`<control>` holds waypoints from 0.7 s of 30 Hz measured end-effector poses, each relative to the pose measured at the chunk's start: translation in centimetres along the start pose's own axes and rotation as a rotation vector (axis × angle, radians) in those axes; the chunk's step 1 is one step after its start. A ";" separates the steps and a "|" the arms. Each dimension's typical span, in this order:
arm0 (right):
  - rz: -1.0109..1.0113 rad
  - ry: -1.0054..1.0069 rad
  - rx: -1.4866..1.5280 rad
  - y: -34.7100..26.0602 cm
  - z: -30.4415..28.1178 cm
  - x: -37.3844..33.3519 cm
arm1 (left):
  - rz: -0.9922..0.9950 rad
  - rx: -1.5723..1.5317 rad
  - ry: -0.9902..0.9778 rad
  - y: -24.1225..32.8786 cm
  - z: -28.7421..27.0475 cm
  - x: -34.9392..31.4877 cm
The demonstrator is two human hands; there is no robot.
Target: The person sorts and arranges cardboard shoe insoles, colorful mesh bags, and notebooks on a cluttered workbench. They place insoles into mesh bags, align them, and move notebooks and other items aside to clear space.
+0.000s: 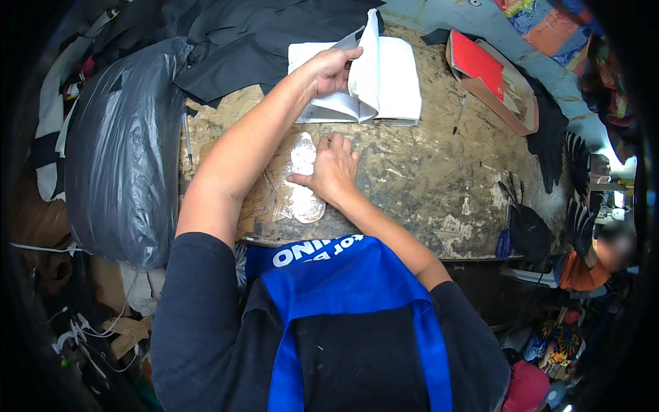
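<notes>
My left hand (334,71) is closed on raised pages of an open notebook (401,86) with white sheets, which lies at the far middle of the worn wooden table. The lifted leaves stand nearly upright beside my fingers. Nearer to me lies a shiny, see-through, sole-shaped piece (305,204), probably a shoe pattern. Over its right edge rests my right hand (334,168), thumb stretched across the piece and fingers pointing away from me. Thin flat see-through and brownish pieces (264,199) lie just left of it; their exact shapes are hard to make out.
A bulging dark plastic bag (127,151) stands at the left, with black sheet material (240,55) behind it. Pens (187,137) lie on the worktable (419,178). An open box (508,103) holding something red stands far right; scissors (506,220) lie nearer. A person (590,264) is beyond.
</notes>
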State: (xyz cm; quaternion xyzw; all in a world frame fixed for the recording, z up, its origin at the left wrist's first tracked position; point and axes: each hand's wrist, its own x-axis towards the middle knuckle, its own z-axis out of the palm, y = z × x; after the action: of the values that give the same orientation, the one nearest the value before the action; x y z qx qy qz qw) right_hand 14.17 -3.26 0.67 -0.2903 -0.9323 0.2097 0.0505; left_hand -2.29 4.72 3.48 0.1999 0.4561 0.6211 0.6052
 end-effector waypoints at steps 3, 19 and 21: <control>0.016 -0.105 -0.005 -0.6 -0.5 0.6 | -0.001 0.038 0.023 0.5 -0.6 -0.5; 0.156 -0.078 0.136 -1.3 0.8 1.7 | -0.004 0.054 0.089 1.1 -2.7 -2.4; 0.128 -0.140 0.285 -0.7 1.1 1.6 | -0.034 0.026 0.111 0.8 -2.7 -2.2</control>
State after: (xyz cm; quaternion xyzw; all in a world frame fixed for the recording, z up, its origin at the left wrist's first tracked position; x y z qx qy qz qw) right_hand 12.26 -3.33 -0.07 -0.3237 -0.8740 0.3622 0.0128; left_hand -4.42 1.88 3.44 0.1653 0.5003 0.6148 0.5869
